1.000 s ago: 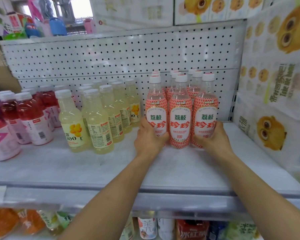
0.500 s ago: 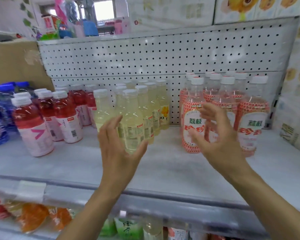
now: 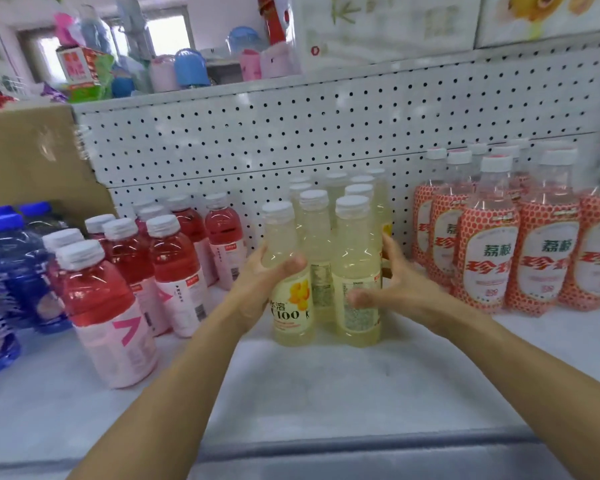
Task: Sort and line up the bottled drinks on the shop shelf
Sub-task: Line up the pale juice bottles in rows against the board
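Observation:
Several pale yellow drink bottles stand in a cluster at the middle of the white shelf (image 3: 326, 386). My left hand (image 3: 253, 289) grips the front-left yellow bottle (image 3: 291, 310), thumb across its front. Around the front-right yellow bottle (image 3: 355, 251) curls my right hand (image 3: 406, 289), thumb on the label and fingers on its right side. Both bottles stand upright on the shelf. Red-and-white patterned lychee bottles (image 3: 489, 258) are grouped to the right. Red drink bottles with pink labels (image 3: 174, 265) stand to the left.
Blue bottles (image 3: 11, 271) sit at the far left of the shelf, below a cardboard box (image 3: 25, 157). A white pegboard (image 3: 291, 133) backs the shelf. Assorted goods line the ledge above it. The grey shelf lip (image 3: 361, 452) runs along the front.
Both hands let go of the lychee bottles, moved left through the air, and now hold the two front yellow bottles. The view has shifted left with them.

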The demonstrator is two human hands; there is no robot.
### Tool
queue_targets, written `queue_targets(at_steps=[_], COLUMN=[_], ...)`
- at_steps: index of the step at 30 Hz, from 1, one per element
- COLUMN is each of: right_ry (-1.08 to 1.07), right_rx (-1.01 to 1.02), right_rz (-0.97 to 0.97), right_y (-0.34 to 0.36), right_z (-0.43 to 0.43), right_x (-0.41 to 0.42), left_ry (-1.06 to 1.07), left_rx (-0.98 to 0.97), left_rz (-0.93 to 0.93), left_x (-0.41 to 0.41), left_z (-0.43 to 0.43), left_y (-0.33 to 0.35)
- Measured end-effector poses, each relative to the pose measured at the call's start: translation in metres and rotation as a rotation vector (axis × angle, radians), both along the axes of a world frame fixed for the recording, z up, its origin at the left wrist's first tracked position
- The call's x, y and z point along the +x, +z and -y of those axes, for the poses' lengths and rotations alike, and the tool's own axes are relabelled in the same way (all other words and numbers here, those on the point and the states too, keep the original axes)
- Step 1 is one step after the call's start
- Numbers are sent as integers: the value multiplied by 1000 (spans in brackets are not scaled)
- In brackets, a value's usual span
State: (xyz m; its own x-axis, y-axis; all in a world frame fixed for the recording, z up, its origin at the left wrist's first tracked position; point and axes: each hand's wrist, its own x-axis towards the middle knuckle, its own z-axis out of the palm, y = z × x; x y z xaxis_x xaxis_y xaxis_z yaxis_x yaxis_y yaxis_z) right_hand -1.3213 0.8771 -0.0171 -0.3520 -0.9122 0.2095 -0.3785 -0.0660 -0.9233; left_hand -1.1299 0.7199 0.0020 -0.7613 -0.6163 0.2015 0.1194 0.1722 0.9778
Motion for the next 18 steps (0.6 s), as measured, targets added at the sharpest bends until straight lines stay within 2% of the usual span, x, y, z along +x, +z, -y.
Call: queue_targets(at_steps=[7,12,18], right_ry=[13,87,225], right_rx=[18,10,-12], right_rz=[-28,-52,-37], right_y=[8,8,4], right_z=[1,17,52], right_x=[28,65,109], left_ry=[-73,52,257], left_rx=[-114,-188,-146], left_rz=[-3,6,-37], left_x=[15,60,114], left_z=[-7,-22,-30], left_y=[-5,-4,-5])
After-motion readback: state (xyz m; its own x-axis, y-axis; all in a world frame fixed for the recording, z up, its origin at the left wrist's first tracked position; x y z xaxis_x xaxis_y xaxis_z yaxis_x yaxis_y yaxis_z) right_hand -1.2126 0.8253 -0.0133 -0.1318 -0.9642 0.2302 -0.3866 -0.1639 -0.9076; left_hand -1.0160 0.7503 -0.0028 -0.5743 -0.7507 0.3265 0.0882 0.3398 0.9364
